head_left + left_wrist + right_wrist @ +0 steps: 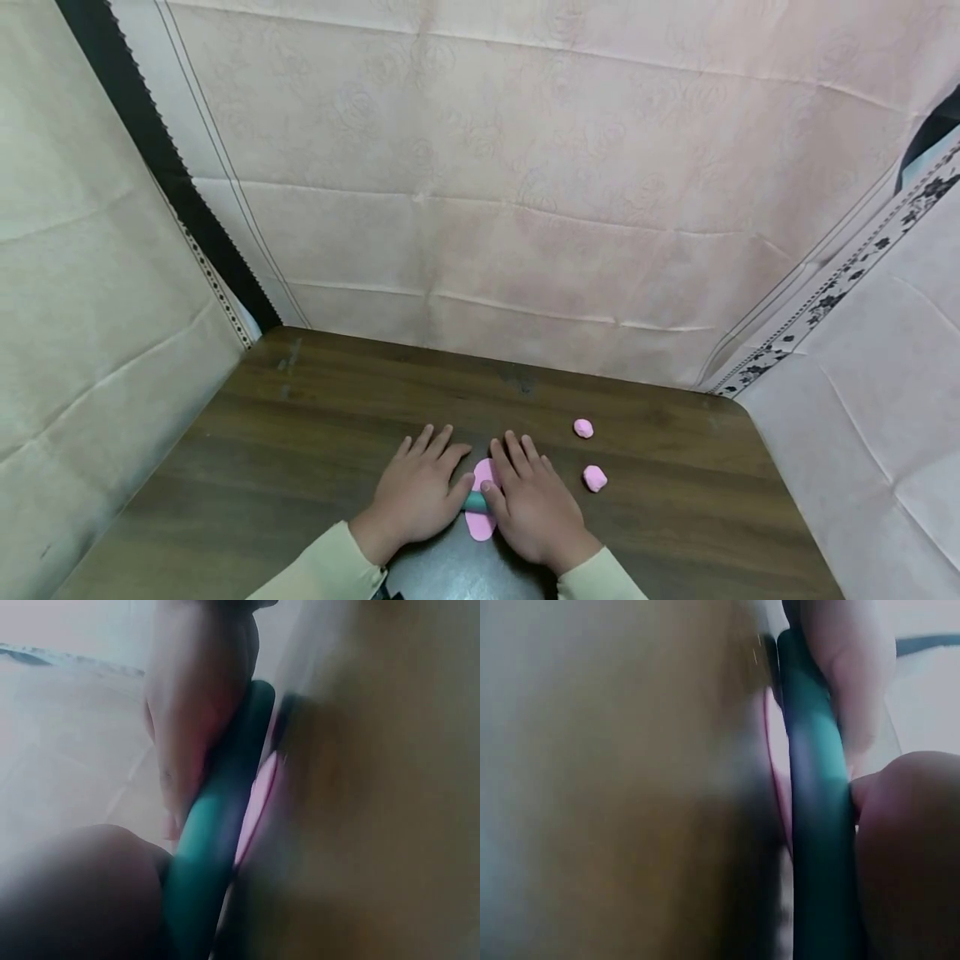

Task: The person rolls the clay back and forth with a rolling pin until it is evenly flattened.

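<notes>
A green rolling pin (pixel 476 502) lies crosswise over a flattened oval of pink modelling clay (pixel 481 527). My left hand (pixel 417 492) presses on the pin's left part, palm down with fingers stretched forward. On the right part rests my right hand (pixel 534 508), its fingers also straight and pointing away from me. Between the two thumbs only a short stretch of the pin shows from above. In the left wrist view, the pin (pixel 214 817) runs under the palm side of the hands. The right wrist view shows the thin pink clay (pixel 778 750) beneath the pin.
Two small pink clay lumps (pixel 595 478) (pixel 583 428) sit on the brown wooden table (pixel 337 417), right of my right hand. Pale patterned cloth (pixel 487 167) hangs behind the table and along both sides.
</notes>
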The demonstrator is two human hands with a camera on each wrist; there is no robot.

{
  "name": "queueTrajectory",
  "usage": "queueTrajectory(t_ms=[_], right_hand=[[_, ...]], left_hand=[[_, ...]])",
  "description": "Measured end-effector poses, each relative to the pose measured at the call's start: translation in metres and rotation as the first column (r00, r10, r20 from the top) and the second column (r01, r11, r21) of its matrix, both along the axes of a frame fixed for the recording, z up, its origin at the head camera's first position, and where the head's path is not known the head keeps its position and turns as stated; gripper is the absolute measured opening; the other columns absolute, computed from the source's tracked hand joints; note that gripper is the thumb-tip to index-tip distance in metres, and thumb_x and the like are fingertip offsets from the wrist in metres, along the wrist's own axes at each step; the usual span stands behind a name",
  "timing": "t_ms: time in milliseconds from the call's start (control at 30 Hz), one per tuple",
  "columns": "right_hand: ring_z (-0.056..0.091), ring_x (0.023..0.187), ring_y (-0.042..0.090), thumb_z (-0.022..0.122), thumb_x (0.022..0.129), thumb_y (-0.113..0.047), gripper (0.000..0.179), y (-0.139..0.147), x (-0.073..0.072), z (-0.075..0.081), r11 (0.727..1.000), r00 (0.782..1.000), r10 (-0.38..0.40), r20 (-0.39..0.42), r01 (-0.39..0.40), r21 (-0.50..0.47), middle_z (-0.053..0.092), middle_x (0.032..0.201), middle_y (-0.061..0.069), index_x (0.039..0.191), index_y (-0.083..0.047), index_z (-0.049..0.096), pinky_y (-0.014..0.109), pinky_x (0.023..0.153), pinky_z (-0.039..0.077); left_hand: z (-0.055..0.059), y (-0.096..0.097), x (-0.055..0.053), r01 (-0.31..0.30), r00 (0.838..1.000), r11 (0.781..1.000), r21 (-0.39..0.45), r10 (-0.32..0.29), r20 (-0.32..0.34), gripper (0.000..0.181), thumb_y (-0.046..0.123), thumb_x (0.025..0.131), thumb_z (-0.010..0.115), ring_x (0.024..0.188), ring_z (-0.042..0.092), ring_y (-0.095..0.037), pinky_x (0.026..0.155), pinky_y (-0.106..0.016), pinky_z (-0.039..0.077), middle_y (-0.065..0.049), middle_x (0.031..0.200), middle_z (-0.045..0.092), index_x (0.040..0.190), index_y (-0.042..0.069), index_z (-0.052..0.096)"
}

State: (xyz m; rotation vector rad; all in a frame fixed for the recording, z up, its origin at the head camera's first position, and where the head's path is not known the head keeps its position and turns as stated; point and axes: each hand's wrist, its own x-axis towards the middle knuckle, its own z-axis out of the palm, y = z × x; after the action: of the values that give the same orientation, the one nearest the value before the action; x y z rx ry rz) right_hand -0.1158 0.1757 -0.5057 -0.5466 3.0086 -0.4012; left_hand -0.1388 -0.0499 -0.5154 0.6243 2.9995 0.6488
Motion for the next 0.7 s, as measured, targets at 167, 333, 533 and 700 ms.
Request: queueTrajectory(t_ms=[167,333,533,700], right_hand=[[0.026,0.174,0.038,0.038,0.121,-0.056,0.070,-0.005,0.023,0.004,0.999,1.000,0.000,-0.027,0.001,0.040,0.030,0.186,0.012,0.178,-0.015,0.036,0.063,0.134,0.036],[0.031,0.173,0.036,0.033,0.120,-0.060,0.073,-0.005,0.039,0.004,0.997,0.999,0.023,-0.049,-0.019,0.074,0.030,0.187,0.010,0.178,-0.015,0.036,0.063,0.132,0.040],[0.034,0.172,0.035,0.032,0.119,-0.064,0.076,-0.004,0.051,0.000,0.989,0.998,0.059,-0.038,-0.053,0.140,0.029,0.187,0.006,0.179,-0.016,0.034,0.061,0.129,0.044],[0.037,0.170,0.032,0.034,0.119,-0.065,0.076,-0.003,0.059,-0.006,0.981,0.995,0.081,-0.058,-0.070,0.180,0.032,0.187,0.004,0.179,-0.018,0.035,0.059,0.129,0.045]], left_hand=[[0.000,-0.005,0.018,0.064,0.998,0.997,-0.031,-0.065,-0.012,0.057,0.055,0.119,0.044,0.166,0.042,-0.045,0.130,-0.070,0.039,-0.015,0.176,0.048,0.163,0.023,0.061],[0.002,-0.009,0.033,0.104,0.995,0.991,-0.082,-0.103,0.012,0.063,0.059,0.120,0.038,0.167,0.041,-0.040,0.130,-0.067,0.040,-0.011,0.178,0.046,0.169,0.024,0.055],[0.007,-0.014,0.051,0.132,0.991,0.986,-0.105,-0.128,0.041,0.071,0.068,0.117,0.034,0.168,0.040,-0.042,0.128,-0.071,0.040,-0.008,0.180,0.044,0.173,0.025,0.049],[0.006,-0.017,0.062,0.150,0.988,0.982,-0.112,-0.146,0.041,0.074,0.068,0.116,0.042,0.166,0.043,-0.043,0.127,-0.074,0.039,-0.008,0.179,0.046,0.173,0.022,0.048]])
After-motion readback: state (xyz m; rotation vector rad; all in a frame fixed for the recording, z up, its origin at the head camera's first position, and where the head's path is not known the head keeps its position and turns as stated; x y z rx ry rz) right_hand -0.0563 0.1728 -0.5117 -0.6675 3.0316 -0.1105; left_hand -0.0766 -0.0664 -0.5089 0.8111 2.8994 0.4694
